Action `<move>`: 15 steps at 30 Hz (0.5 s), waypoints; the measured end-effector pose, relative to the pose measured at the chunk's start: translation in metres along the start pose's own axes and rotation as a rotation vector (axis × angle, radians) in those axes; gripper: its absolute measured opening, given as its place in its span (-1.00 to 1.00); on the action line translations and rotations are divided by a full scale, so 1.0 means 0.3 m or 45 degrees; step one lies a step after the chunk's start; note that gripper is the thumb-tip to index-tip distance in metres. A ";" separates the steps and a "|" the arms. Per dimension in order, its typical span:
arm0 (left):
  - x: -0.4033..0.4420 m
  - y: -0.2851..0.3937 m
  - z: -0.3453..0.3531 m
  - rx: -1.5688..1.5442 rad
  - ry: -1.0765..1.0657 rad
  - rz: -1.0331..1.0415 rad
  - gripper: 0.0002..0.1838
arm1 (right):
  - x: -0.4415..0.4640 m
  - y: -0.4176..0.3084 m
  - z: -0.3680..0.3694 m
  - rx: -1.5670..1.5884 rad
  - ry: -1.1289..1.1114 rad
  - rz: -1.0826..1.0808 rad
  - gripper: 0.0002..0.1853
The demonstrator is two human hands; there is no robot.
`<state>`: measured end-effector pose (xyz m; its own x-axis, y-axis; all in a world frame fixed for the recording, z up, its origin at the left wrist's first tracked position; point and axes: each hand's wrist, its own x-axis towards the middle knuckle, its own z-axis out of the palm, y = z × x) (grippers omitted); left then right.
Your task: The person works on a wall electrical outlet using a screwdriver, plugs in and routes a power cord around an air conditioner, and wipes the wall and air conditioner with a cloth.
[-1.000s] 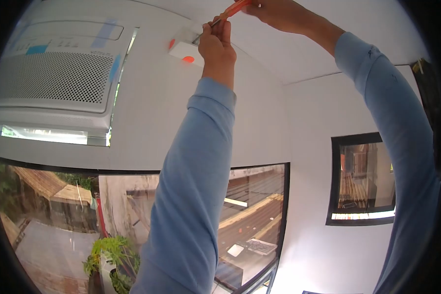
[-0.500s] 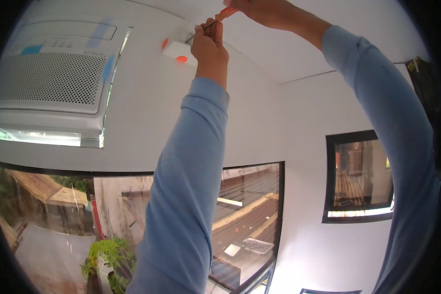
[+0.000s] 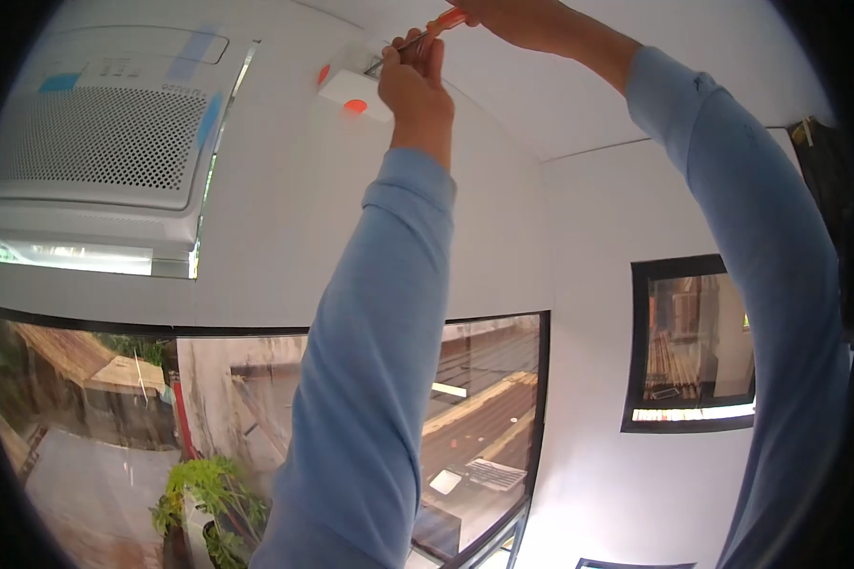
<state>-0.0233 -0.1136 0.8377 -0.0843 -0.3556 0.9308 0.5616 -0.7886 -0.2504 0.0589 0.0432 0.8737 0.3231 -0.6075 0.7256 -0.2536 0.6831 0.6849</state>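
Note:
High up near the ceiling, my right hand (image 3: 512,21) grips the orange handle of a screwdriver (image 3: 446,21); part of that hand is cut off by the top edge. My left hand (image 3: 416,87) is raised beside it, its fingers closed around the screwdriver's dark shaft. The shaft slants down to the left toward a white box (image 3: 343,87) on the wall, which bears orange-red round spots. A small metal-looking part (image 3: 375,68) shows at the box's end, next to my left fingertips. The screwdriver's tip is hidden by my fingers.
An air conditioner (image 3: 104,142) with blue tape sits in the wall at left, gaps around it. Below is a wide black-framed window (image 3: 237,332) with rooftops and a plant (image 3: 209,503) seen through it. A smaller window (image 3: 640,351) is on the right wall.
My left hand and forearm have shifted slightly right and down in view. The right hand stays on the screwdriver's handle, and more of the shaft shows between the hands.

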 end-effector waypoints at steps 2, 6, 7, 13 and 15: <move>0.029 0.006 -0.019 0.071 -0.022 0.018 -0.63 | -0.015 -0.016 -0.029 -0.006 0.007 0.014 -0.57; 0.042 0.013 -0.002 0.028 -0.002 -0.013 -0.65 | -0.084 -0.117 -0.102 0.313 -0.024 0.275 -0.55; 0.043 0.021 -0.004 0.012 -0.004 -0.021 -0.65 | -0.082 -0.123 -0.118 0.321 -0.067 0.322 -0.55; 0.043 0.030 -0.021 0.105 -0.048 -0.025 -0.63 | -0.114 -0.113 -0.115 0.282 0.092 0.121 -0.49; 0.033 0.034 -0.019 0.011 -0.026 -0.045 -0.62 | -0.062 -0.086 -0.078 0.288 -0.043 0.243 -0.47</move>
<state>-0.0232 -0.1279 0.8428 -0.0878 -0.3170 0.9444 0.5659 -0.7961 -0.2146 0.0807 0.0464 0.8410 0.2202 -0.4924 0.8421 -0.5052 0.6809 0.5303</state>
